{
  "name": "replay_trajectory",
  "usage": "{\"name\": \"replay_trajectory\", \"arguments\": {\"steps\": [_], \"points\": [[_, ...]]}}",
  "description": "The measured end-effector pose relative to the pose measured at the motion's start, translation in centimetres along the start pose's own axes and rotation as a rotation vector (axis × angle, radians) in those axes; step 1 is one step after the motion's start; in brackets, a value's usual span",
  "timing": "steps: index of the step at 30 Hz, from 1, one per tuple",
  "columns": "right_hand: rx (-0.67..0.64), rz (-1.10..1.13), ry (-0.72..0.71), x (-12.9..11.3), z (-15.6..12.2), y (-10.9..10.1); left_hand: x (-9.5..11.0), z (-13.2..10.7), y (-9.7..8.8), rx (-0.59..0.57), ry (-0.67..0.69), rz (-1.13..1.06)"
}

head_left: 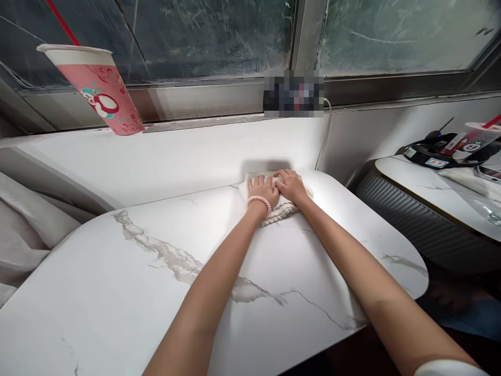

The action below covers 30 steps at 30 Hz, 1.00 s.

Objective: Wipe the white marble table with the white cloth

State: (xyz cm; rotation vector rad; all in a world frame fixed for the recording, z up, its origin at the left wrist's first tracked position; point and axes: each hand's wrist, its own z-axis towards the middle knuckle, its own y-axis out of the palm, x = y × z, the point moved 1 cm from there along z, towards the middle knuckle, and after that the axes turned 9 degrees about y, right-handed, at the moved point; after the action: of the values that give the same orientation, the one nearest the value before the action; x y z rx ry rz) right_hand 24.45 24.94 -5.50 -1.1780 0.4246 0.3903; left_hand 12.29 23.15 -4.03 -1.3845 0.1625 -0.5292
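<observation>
Both of my arms reach out to the far edge of a white marble-patterned table point(156, 303). There a white cloth point(282, 213) with a wavy, ruffled edge lies bunched on the tabletop. My left hand point(263, 192), a pink coiled band point(259, 199) around its wrist, presses flat on the cloth with its fingers spread. Beside it, my right hand point(290, 185) also rests flat on the cloth, fingers stretched forward, its thumb close to the left hand. Part of the cloth is hidden beneath the hands.
A pink paper cup point(102, 96) with a red straw stands on the window ledge at left. A blurred-out object point(293, 94) sits there too, with a white cable point(326, 136) hanging down. At right, a second table point(462, 193) carries a black tray point(426, 154) and another cup point(475, 140).
</observation>
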Motion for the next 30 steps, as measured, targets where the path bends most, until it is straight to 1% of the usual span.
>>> {"name": "replay_trajectory", "arguments": {"steps": [2, 4, 7, 11, 15, 18, 20, 22, 27, 30], "points": [[-0.015, -0.016, -0.024, -0.2, 1.1, 0.6, -0.7, 0.8, 0.1, 0.015, -0.034, 0.013], [-0.023, -0.031, -0.020, -0.2, 1.8, 1.0, -1.0, 1.3, 0.2, 0.018, -0.036, 0.016], [-0.008, -0.051, -0.027, -0.1, 1.9, 1.1, -1.2, 1.4, 0.3, 0.018, -0.024, 0.017], [-0.001, -0.058, -0.069, -0.3, 0.9, 0.9, -1.0, 0.8, 0.2, 0.012, -0.030, 0.028], [-0.013, -0.090, -0.063, -0.8, -1.1, 0.2, -0.4, -0.9, 0.0, -0.002, -0.025, 0.030], [-0.027, -0.129, -0.117, -0.9, -3.6, -0.7, 0.6, -3.2, -0.3, -0.014, -0.007, 0.034], [-0.030, -0.164, -0.174, -0.8, -5.8, -1.4, 1.6, -5.2, -0.4, -0.030, 0.009, 0.041], [-0.023, -0.204, -0.202, -0.5, -8.5, -2.3, 2.8, -7.6, -0.6, -0.049, 0.033, 0.047], [0.034, -0.247, -0.162, -0.3, -15.8, -4.7, 5.9, -13.4, -1.2, -0.082, 0.136, 0.010], [0.036, -0.264, -0.143, -0.9, -19.3, -5.9, 6.9, -16.2, -1.6, -0.098, 0.192, -0.031]]}}
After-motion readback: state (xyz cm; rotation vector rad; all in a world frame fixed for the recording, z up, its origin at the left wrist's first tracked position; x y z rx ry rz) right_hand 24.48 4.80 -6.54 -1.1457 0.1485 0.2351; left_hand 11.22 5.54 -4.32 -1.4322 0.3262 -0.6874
